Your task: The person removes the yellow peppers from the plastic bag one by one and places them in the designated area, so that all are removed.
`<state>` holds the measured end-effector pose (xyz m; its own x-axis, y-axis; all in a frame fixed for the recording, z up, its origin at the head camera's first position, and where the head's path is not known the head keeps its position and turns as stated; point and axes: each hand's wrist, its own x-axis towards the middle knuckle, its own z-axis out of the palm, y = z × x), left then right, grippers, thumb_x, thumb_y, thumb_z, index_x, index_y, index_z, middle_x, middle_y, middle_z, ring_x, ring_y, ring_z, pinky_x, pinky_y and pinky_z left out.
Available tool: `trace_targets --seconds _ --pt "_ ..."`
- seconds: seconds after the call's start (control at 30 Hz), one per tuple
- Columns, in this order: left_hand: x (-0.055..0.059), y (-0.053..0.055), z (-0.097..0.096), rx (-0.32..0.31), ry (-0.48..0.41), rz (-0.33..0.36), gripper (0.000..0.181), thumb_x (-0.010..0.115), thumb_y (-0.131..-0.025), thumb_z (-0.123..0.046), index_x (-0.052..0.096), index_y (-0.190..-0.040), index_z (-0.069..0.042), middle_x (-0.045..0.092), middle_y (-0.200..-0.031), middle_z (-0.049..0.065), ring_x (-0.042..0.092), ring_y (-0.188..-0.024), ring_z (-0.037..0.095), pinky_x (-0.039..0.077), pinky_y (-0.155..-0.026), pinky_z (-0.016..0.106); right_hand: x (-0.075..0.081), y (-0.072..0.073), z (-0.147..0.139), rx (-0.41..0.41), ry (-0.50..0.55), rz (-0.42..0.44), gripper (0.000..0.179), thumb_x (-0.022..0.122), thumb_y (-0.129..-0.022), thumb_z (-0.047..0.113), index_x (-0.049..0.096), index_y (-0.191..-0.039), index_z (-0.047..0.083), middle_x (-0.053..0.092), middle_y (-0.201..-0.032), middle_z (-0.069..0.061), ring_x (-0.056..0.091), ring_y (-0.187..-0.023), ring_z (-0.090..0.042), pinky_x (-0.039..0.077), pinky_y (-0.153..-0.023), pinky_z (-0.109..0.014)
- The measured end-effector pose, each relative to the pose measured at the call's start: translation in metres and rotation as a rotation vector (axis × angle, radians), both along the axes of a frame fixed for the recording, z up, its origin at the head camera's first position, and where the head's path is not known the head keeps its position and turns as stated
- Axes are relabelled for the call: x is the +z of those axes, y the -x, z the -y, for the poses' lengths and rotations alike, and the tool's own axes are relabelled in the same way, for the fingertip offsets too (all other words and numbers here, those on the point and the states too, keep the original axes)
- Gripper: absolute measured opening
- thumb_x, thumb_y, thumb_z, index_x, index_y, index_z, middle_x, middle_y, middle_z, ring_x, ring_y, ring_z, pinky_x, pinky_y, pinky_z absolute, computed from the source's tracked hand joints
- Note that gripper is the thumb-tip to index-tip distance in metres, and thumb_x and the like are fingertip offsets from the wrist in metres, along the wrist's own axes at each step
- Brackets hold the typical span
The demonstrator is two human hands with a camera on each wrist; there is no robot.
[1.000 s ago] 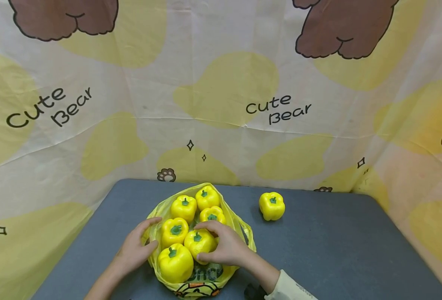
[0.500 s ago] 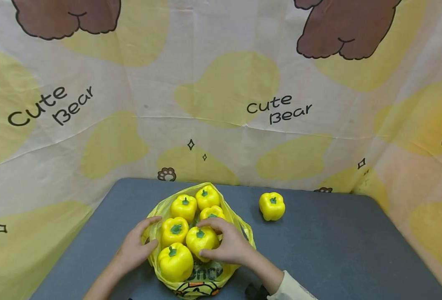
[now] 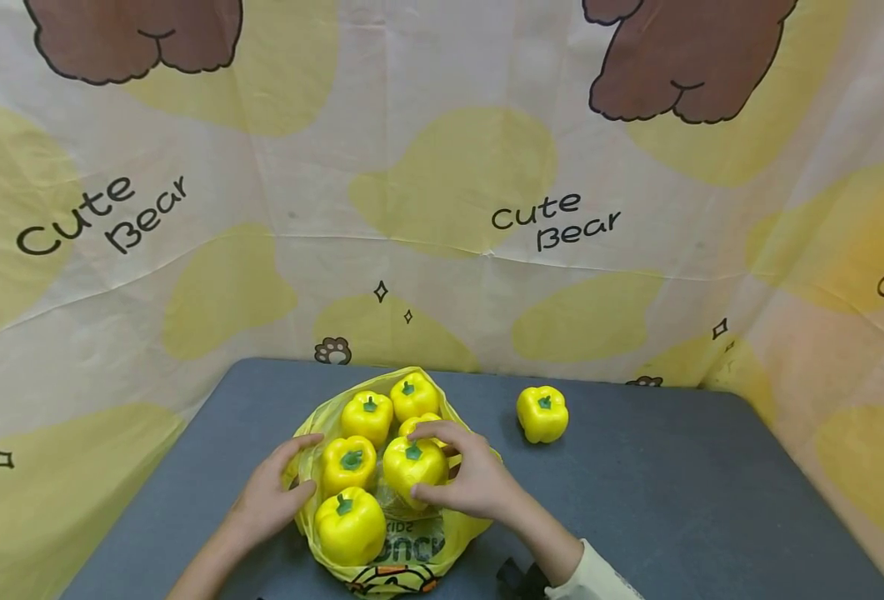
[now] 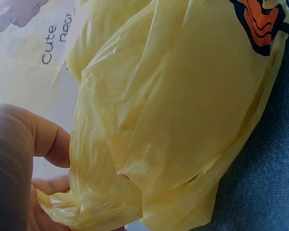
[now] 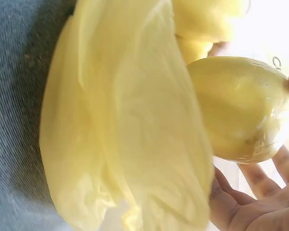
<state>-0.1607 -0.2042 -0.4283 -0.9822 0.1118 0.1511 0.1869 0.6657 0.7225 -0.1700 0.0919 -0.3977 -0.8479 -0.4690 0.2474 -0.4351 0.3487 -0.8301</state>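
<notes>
A yellow plastic bag lies with its mouth wide and several yellow bell peppers inside. My left hand holds the bag's left edge; in the left wrist view the gathered plastic passes between thumb and fingers. Over the right part of the bag, my right hand grips one bell pepper between thumb and fingers. That pepper partly covers another behind it. The right wrist view has the held pepper above the bag's rim, with some fingers spread below it.
A single bell pepper stands on the dark grey table to the right of the bag. A printed cloth hangs behind and along the sides of the table. Near my right wrist lies a black object, partly cut off.
My right hand has lifted the bell pepper and shifted it up and to the right, uncovering more of the bag's print. The left hand stays at the bag's edge.
</notes>
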Motion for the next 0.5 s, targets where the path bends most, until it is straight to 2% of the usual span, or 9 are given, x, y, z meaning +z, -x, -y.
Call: trace_targets --seconds 0.2,0.37,0.5 --pt "0.000 -0.001 0.000 0.004 0.000 0.007 0.053 0.062 -0.082 -0.007 0.053 -0.134 -0.008 0.054 -0.138 0.014 0.047 -0.129 0.035 0.048 -0.086 0.036 0.007 0.001 -0.009 -0.015 0.019 -0.012 0.051 0.081 -0.074 0.023 0.062 -0.121 0.023 0.055 -0.136 -0.008 0.059 -0.113 -0.027 0.055 -0.075 -0.029" --pt "-0.001 -0.001 0.001 -0.001 -0.006 0.000 0.053 0.062 -0.082 -0.006 0.053 -0.134 -0.008 0.054 -0.138 0.014 0.047 -0.129 0.035 0.049 -0.084 0.034 0.012 0.001 -0.018 -0.048 0.029 -0.015 0.050 0.081 -0.075 0.024 0.062 -0.121 0.023 0.054 -0.138 -0.008 0.059 -0.111 -0.028 0.055 -0.075 -0.031" --pt "-0.001 -0.001 0.001 -0.004 -0.008 -0.018 0.053 0.062 -0.082 -0.006 0.053 -0.134 -0.008 0.054 -0.137 0.014 0.047 -0.128 0.035 0.049 -0.082 0.031 0.015 0.002 -0.026 -0.071 0.049 -0.021 0.049 0.080 -0.077 0.023 0.062 -0.123 0.022 0.052 -0.140 -0.008 0.061 -0.103 -0.028 0.055 -0.074 -0.030"
